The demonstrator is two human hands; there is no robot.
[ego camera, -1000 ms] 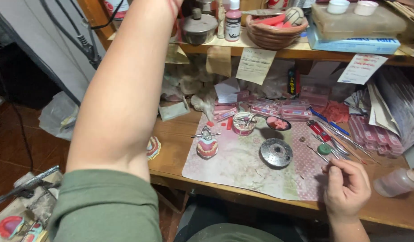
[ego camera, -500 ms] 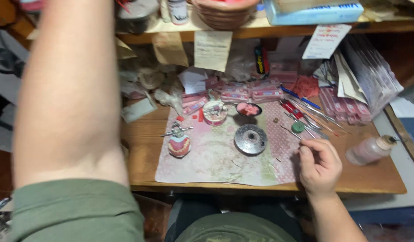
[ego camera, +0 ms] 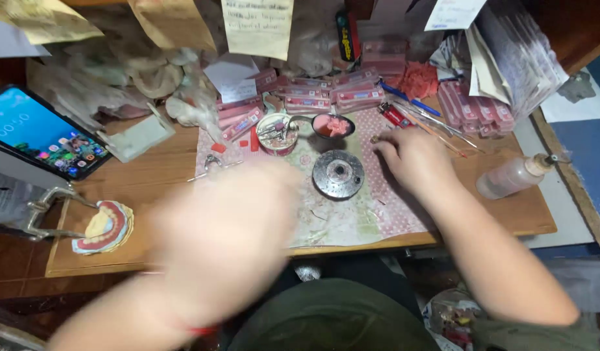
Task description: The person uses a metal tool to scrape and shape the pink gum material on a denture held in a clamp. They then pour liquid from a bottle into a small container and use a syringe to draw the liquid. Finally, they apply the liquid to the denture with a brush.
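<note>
— Resting on the patterned mat [ego camera: 326, 221], my right hand [ego camera: 413, 159] has its fingers curled down; a thin stick-like tool seems to poke out near my fingertips, but I cannot tell whether I am really pinching it.

— And your left hand?

— My left hand [ego camera: 231, 227] is in front of the counter [ego camera: 144, 179], so blurred that I cannot tell whether it is released or clenched, or whether it has anything in it.

— What lies closest to your right hand?

— The round metal disc [ego camera: 338, 174] sits on the mat just beside it, toward my left. Behind the disc are a small dark bowl of pink material [ego camera: 332, 125] and a little round cup [ego camera: 277, 133] with metal bits in it, side by side.

— Anything else around?

— A denture model [ego camera: 105, 227] with pink gums and pale teeth is clamped in a wire frame at the counter's left end, well apart from both hands. A phone [ego camera: 43, 133] with a lit screen leans behind it. A plastic squeeze bottle [ego camera: 514, 175] lies on its side at the right end. Rows of pink strips [ego camera: 326, 97] are stacked along the back, with pens and thin tools next to them.
</note>
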